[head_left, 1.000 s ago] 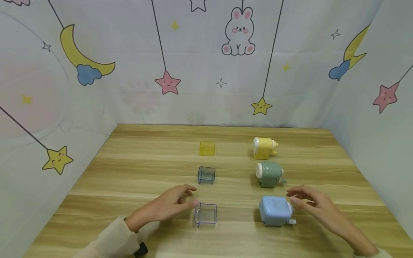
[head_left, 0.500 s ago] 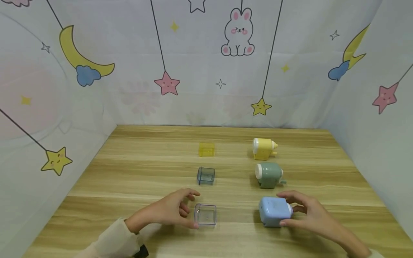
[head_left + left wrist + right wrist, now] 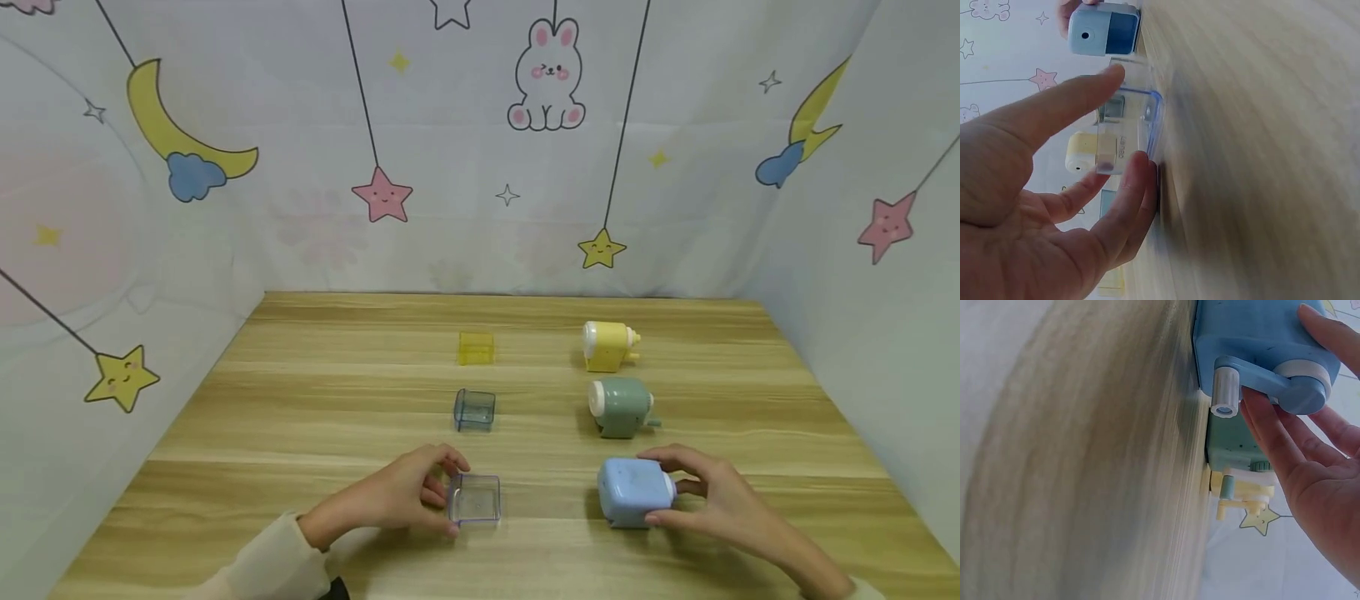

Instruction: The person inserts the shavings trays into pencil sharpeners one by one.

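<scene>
The clear plastic shavings drawer (image 3: 480,498) with a bluish-purple rim lies near the front of the table. My left hand (image 3: 405,493) holds its left end, thumb on the near side and fingers on the far side; the left wrist view shows the clear drawer (image 3: 1124,134) between thumb and fingertips. To the right stands a light blue crank pencil sharpener (image 3: 633,492). My right hand (image 3: 723,504) grips it from the right, thumb at the near side, fingers behind. In the right wrist view the sharpener's crank (image 3: 1254,378) points toward the palm.
Behind the clear drawer lie a grey-blue translucent drawer (image 3: 475,410) and a yellow translucent drawer (image 3: 476,348). Beyond the blue sharpener stand a green sharpener (image 3: 622,407) and a yellow sharpener (image 3: 606,346). A patterned white curtain (image 3: 450,250) encloses the wooden table (image 3: 337,358).
The left hand has come down and closed around the clear drawer's left end. The right hand has moved left and taken hold of the blue sharpener.
</scene>
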A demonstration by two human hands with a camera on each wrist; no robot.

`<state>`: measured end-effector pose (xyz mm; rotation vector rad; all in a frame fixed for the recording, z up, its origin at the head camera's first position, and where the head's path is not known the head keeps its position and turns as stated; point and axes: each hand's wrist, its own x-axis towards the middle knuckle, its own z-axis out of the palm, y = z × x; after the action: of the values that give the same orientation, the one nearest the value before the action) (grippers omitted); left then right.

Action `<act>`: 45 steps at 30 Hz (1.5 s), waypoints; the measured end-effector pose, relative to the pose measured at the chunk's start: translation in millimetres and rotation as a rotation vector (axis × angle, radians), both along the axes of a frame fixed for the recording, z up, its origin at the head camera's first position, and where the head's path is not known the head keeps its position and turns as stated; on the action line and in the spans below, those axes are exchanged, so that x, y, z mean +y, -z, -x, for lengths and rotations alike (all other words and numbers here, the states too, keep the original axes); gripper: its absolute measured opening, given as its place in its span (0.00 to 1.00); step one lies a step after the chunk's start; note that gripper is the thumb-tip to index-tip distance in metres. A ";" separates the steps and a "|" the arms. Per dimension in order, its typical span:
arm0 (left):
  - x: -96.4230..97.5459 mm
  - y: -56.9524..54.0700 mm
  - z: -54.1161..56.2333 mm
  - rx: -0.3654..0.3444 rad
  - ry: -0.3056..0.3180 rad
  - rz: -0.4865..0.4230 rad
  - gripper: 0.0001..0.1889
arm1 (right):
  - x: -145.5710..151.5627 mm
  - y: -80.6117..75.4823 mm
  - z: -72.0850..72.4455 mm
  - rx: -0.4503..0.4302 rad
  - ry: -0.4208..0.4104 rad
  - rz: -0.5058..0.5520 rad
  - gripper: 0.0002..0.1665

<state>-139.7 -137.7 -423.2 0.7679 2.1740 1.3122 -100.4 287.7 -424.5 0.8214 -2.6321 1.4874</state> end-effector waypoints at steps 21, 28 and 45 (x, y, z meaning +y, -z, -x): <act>26.0 0.7 4.7 0.017 -0.003 0.017 0.31 | 0.5 2.2 -1.1 -0.018 0.006 0.017 0.35; 45.6 3.6 11.1 0.039 0.016 0.041 0.30 | 0.5 3.2 -0.7 -0.016 0.014 0.019 0.36; 73.0 1.3 16.5 0.036 0.048 0.056 0.29 | 1.7 4.7 0.8 -0.015 -0.002 0.040 0.35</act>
<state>-156.2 -64.7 -424.5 0.8221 2.1972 1.2176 -101.2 289.5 -429.1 0.8134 -2.6041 1.5473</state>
